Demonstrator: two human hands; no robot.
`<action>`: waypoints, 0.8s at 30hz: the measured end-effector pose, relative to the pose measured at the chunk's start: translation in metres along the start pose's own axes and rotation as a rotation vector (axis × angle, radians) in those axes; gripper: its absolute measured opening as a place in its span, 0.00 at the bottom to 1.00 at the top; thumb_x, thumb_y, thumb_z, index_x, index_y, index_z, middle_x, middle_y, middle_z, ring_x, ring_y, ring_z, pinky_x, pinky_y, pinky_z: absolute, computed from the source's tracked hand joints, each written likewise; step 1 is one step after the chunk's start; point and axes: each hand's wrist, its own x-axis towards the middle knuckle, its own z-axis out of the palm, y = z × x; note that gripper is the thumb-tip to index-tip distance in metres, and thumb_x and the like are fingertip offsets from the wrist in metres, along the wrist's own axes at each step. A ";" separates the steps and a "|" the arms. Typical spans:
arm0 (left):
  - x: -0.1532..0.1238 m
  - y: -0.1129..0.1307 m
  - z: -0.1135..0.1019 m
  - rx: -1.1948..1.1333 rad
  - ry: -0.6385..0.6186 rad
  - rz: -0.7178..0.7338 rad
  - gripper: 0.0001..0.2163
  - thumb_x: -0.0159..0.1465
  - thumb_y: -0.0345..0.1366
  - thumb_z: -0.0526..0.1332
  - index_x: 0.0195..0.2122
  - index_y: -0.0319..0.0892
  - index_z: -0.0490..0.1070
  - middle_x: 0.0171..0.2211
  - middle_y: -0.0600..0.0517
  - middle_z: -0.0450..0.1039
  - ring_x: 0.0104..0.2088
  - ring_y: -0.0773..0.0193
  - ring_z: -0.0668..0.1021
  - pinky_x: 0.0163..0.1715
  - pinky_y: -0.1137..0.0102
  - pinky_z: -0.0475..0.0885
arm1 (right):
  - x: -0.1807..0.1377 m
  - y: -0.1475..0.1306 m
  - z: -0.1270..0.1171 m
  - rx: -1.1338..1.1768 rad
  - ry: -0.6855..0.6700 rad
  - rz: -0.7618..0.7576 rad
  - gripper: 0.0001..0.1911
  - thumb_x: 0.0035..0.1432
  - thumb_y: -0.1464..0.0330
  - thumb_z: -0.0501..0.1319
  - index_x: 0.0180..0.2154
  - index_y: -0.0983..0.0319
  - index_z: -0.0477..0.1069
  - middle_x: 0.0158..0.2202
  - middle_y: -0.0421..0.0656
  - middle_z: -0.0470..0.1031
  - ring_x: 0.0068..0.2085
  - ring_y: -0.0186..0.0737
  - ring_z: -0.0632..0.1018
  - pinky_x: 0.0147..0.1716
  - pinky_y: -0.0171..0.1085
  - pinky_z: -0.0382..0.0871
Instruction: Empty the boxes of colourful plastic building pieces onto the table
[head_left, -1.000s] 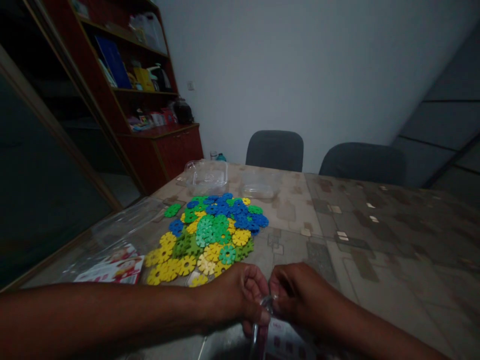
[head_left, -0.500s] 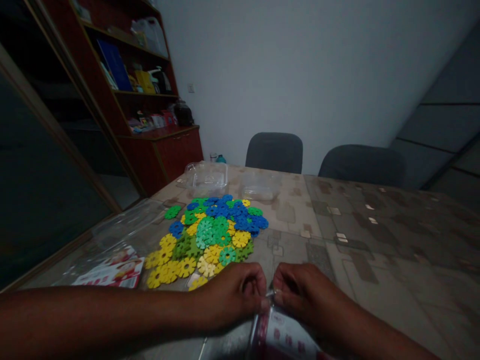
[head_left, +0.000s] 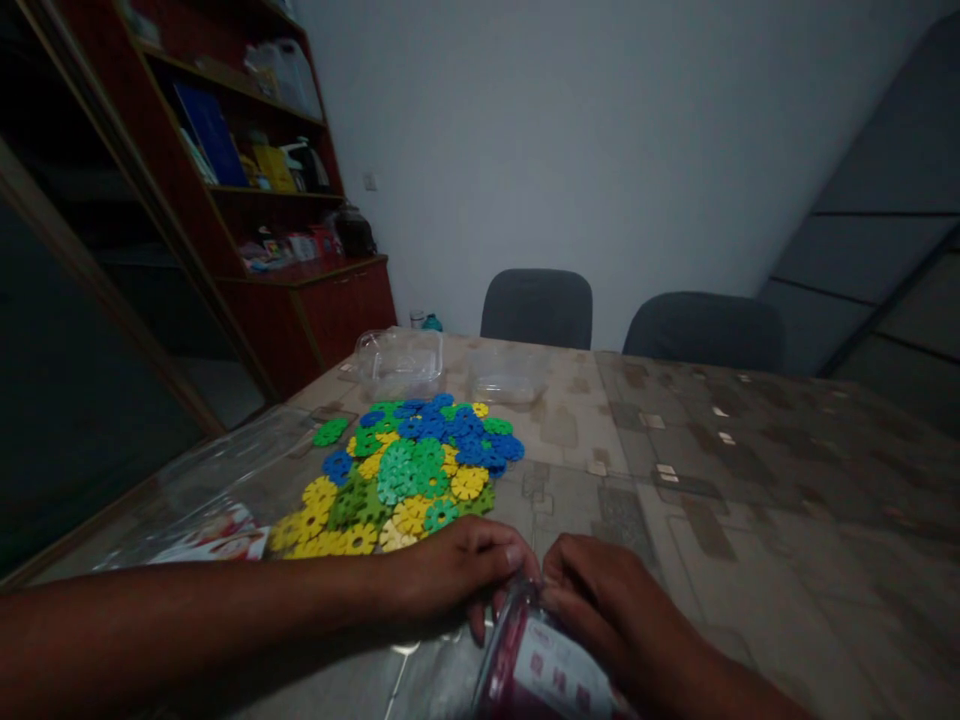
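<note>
A clear plastic package with a white label and dark red contents is at the bottom of the view, its lower part cut off by the frame. My left hand is at its top left edge, fingers curled against the plastic. My right hand is closed on the top edge from the right, the knuckles hiding the fingertips. Just beyond my left hand lies a loose pile of flower-shaped plastic discs in blue, green and yellow.
Two clear plastic tubs stand behind the discs. An opened clear bag with a printed card lies at the left, partly behind my forearm. Two grey chairs are across the patterned table; a red cabinet stands back left.
My left hand's thumb has shifted up and its fingers have bent down beside the package. The package's top has tilted up and more of its side shows. The view has shifted slightly right.
</note>
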 end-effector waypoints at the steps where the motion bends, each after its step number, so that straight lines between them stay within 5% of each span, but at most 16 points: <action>1: -0.003 0.002 0.000 0.054 -0.006 0.021 0.29 0.60 0.65 0.53 0.29 0.39 0.68 0.22 0.55 0.64 0.20 0.69 0.66 0.21 0.75 0.61 | 0.000 -0.002 -0.003 0.006 0.035 -0.027 0.10 0.64 0.66 0.54 0.28 0.59 0.60 0.26 0.38 0.67 0.29 0.35 0.68 0.28 0.34 0.56; 4: -0.015 0.009 0.002 0.236 -0.008 0.075 0.31 0.65 0.63 0.44 0.24 0.39 0.66 0.22 0.54 0.63 0.23 0.67 0.66 0.25 0.73 0.62 | 0.001 -0.007 -0.015 0.045 0.147 -0.039 0.09 0.64 0.67 0.52 0.30 0.59 0.60 0.26 0.37 0.66 0.28 0.35 0.67 0.28 0.34 0.57; 12: -0.016 0.015 0.007 0.406 0.129 0.181 0.27 0.67 0.58 0.47 0.24 0.41 0.67 0.31 0.51 0.66 0.34 0.62 0.68 0.36 0.70 0.65 | 0.002 -0.011 -0.021 0.188 0.015 0.020 0.10 0.64 0.65 0.54 0.29 0.59 0.62 0.26 0.35 0.65 0.28 0.33 0.67 0.28 0.33 0.56; 16: -0.011 0.026 0.010 0.320 0.301 0.205 0.27 0.67 0.58 0.47 0.31 0.39 0.72 0.31 0.49 0.69 0.35 0.60 0.70 0.37 0.69 0.65 | 0.002 -0.009 -0.021 0.410 -0.025 0.134 0.10 0.62 0.63 0.56 0.30 0.60 0.63 0.24 0.34 0.63 0.27 0.32 0.65 0.26 0.32 0.55; 21: -0.003 0.029 0.016 -0.025 0.176 0.053 0.25 0.55 0.59 0.64 0.27 0.37 0.69 0.23 0.54 0.64 0.23 0.68 0.66 0.24 0.73 0.59 | 0.003 -0.006 -0.016 0.783 -0.027 0.173 0.15 0.60 0.57 0.61 0.31 0.61 0.64 0.24 0.33 0.62 0.25 0.30 0.63 0.24 0.31 0.54; 24: 0.003 0.021 0.020 -0.128 0.195 0.042 0.25 0.55 0.59 0.63 0.24 0.38 0.66 0.19 0.56 0.61 0.20 0.70 0.61 0.21 0.74 0.54 | 0.004 -0.005 -0.009 0.901 -0.005 0.217 0.17 0.59 0.54 0.62 0.31 0.61 0.64 0.22 0.32 0.63 0.22 0.28 0.62 0.22 0.29 0.53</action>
